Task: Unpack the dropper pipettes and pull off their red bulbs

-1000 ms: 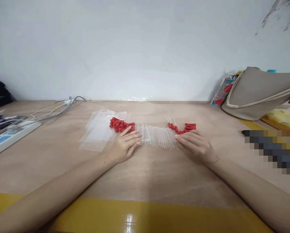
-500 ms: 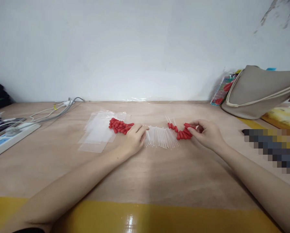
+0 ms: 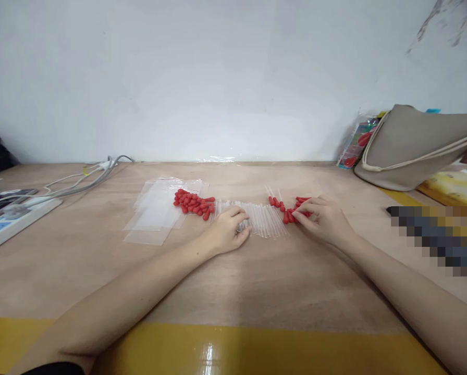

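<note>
A fanned row of clear thin tubes [image 3: 265,221], like dropper pipettes, lies across the middle of the table. My left hand [image 3: 231,229] rests over the row's left part, its fingers curved and thumb apart, with tubes showing in the gap. On the right, my right hand [image 3: 322,221] pinches at a small group of red rubber bulbs [image 3: 288,216]; the fingers partly cover them. Just behind, two tubes with red bulbs [image 3: 274,201] lie at a slant. Left of my left hand is a heap of red bulbs [image 3: 192,202], partly on clear plastic bags [image 3: 151,216].
A white power strip [image 3: 22,224] with cables [image 3: 88,182] is at the left. A grey-beige bag [image 3: 413,146] and a clear package with red items [image 3: 356,143] stand at the back right. Yellow tape [image 3: 179,346] runs along the front edge.
My left hand has moved right and nearer, off the red heap and over the tubes. My right hand has shifted slightly left, further over the red bulbs.
</note>
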`<state>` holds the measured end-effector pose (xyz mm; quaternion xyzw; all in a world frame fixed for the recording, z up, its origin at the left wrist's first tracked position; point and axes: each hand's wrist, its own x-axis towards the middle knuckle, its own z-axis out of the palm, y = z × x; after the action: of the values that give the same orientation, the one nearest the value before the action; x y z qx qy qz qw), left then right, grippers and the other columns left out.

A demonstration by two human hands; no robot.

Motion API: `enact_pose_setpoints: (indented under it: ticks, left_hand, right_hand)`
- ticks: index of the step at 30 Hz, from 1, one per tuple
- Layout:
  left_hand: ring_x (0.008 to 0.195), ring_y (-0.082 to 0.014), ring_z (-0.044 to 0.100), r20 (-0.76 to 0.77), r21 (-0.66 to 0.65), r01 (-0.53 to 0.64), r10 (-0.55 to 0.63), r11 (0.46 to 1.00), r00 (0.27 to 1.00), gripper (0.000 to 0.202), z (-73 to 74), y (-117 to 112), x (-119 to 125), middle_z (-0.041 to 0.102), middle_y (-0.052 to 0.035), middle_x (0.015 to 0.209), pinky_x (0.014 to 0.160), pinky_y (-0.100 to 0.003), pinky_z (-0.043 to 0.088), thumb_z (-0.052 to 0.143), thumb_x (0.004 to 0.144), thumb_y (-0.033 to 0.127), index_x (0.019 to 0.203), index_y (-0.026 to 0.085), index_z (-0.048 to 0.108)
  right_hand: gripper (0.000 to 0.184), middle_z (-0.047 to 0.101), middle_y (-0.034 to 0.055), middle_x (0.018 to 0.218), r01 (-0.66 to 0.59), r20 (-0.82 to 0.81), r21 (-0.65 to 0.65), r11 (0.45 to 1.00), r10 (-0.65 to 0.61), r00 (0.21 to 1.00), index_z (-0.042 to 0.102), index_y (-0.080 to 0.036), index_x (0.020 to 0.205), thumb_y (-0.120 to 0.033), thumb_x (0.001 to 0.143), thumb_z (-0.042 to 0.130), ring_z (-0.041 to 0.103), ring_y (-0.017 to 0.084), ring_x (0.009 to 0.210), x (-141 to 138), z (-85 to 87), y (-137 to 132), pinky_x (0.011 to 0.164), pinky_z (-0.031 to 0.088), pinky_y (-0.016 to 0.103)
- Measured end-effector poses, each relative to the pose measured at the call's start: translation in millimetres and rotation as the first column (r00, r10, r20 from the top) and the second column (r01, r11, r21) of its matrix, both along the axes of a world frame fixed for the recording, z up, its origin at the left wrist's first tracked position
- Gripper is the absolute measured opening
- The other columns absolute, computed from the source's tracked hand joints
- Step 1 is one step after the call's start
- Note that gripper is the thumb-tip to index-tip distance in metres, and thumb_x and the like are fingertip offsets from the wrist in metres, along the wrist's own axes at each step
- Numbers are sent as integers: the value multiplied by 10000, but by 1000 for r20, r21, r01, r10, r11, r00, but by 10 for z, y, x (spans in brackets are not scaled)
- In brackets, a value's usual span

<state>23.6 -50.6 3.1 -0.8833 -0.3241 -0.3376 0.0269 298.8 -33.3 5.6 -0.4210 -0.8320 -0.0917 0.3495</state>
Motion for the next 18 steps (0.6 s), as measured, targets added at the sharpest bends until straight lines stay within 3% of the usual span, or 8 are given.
enact_pose_setpoints:
  ticks: [6, 11, 14, 18]
  left_hand:
    - [935, -219, 549, -46, 30, 0, 1, 1000, 999, 380, 17, -41, -55, 589, -114, 1018, 807, -362, 466, 577, 773, 397, 1042, 128, 583]
    - [1028, -249, 531, -145, 21, -51, 54, 998, 988, 384, 31, -42, -119, 603, -92, 1078, 881, -417, 405, 587, 766, 439, 1054, 185, 599]
    - [1043, -210, 545, -153, -5, -32, 31, 999, 988, 326, 0, -7, -134, 615, -71, 1077, 983, -420, 339, 561, 803, 398, 1053, 190, 599]
    - [1036, -177, 562, -159, -33, -33, 27, 999, 987, 306, -37, 24, -133, 615, -64, 1079, 1050, -422, 265, 530, 833, 379, 1061, 185, 589]
  right_hand:
    - [191, 641, 52, 718, 51, -25, 24, 998, -51, 998, 673, -184, 722, -287, 800, 532, 565, 174, 708, -12, -26, -7, 681, 425, 314]
    - [212, 653, 53, 711, 236, 62, -73, 969, -232, 971, 687, -202, 692, -316, 771, 528, 564, 184, 681, -66, 78, 76, 666, 406, 322]
    - [207, 666, 44, 709, 359, 144, -233, 904, -332, 932, 685, -212, 681, -317, 742, 517, 581, 192, 686, -134, 221, 210, 605, 387, 303]
    - [238, 642, 34, 615, 500, 255, -459, 735, -430, 866, 658, -222, 606, -364, 724, 507, 583, 189, 627, -285, 388, 439, 559, 365, 298]
